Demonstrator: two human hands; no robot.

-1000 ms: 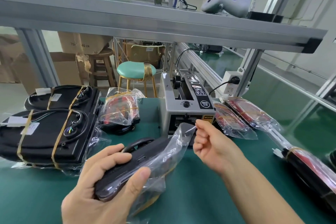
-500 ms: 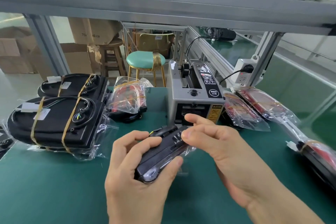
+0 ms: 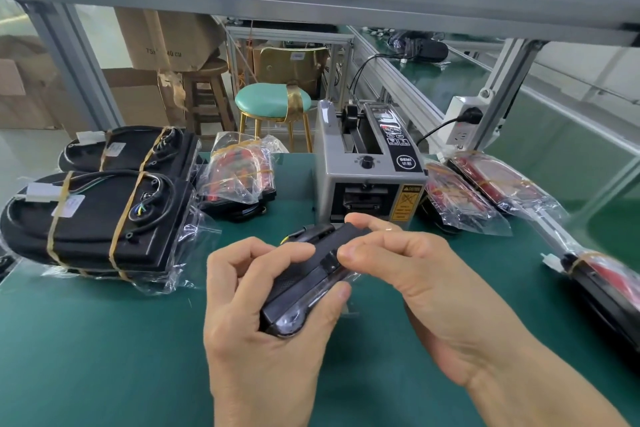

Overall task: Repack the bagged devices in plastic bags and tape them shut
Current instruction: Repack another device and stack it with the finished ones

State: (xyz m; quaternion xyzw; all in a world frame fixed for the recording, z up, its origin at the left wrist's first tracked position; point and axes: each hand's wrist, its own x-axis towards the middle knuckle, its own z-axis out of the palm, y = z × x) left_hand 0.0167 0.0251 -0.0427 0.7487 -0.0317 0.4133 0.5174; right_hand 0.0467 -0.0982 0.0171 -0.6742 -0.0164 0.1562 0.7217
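Note:
A black device in a clear plastic bag (image 3: 304,284) is held above the green table, just in front of the grey tape dispenser (image 3: 369,166). My left hand (image 3: 263,315) grips its near end, fingers over the top and thumb along the right side. My right hand (image 3: 408,274) holds the far end, with the thumb pressing on the top face and the fingers curled over the tip. The bag lies wrapped tight around the device. Whether a tape strip is under the thumb cannot be told.
Two stacks of bagged black devices bound with tan bands (image 3: 100,215) lie at the left. Bagged red devices sit behind centre (image 3: 239,173) and at the right (image 3: 460,204), one more at the far right edge (image 3: 602,277). A power strip (image 3: 462,125) hangs on the frame post.
The bag's loose open end has been folded flat against the device. My right hand came from the dispenser's outlet onto the device's far end. Both hands rose slightly toward the dispenser.

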